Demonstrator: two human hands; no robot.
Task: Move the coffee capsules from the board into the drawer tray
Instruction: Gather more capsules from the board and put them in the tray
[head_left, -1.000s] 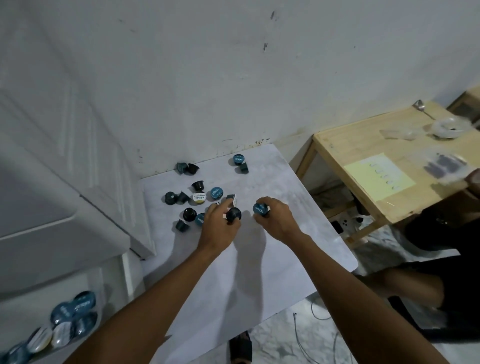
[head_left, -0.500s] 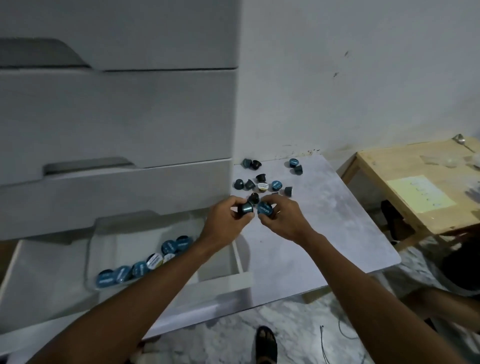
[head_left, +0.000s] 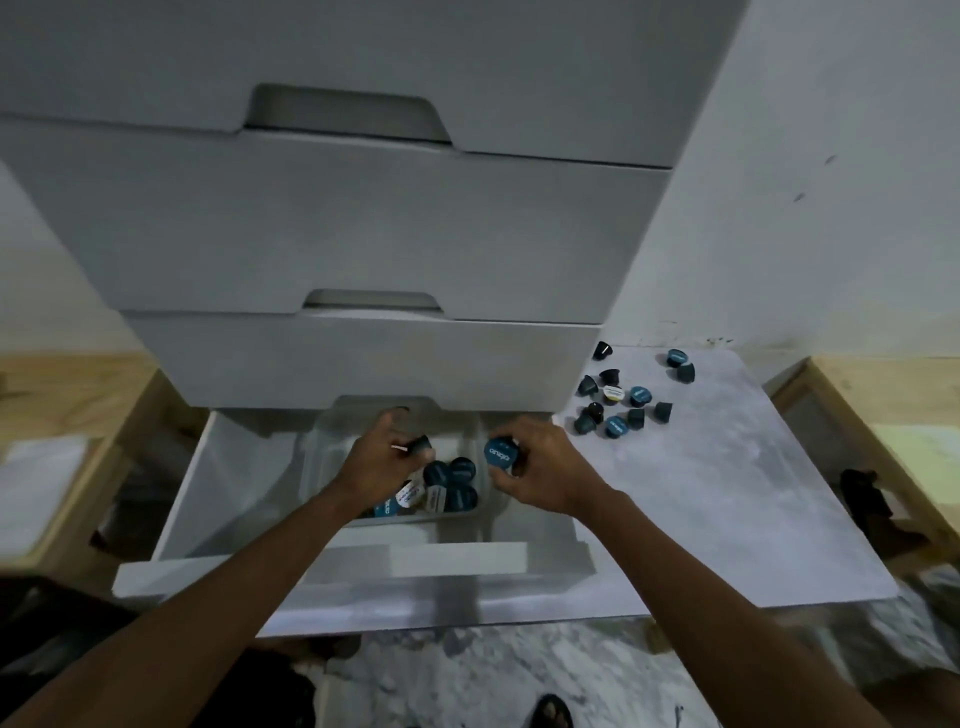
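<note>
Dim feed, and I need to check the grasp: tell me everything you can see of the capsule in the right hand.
The capsule is a small round pod with a blue, foil-like lid carrying pale lettering; the lid is tilted up towards the camera. Its body is mostly hidden. The right hand pinches it by the rim, fingers curled behind it. It hangs in the air over the open drawer, near the right wall of the clear tray, touching nothing else.

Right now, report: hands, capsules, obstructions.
Left hand grips dark capsule, right hand grips blue-lidded capsule, both over drawer. Tray holds several. Loose capsules on board. Nothing blocking.
</note>
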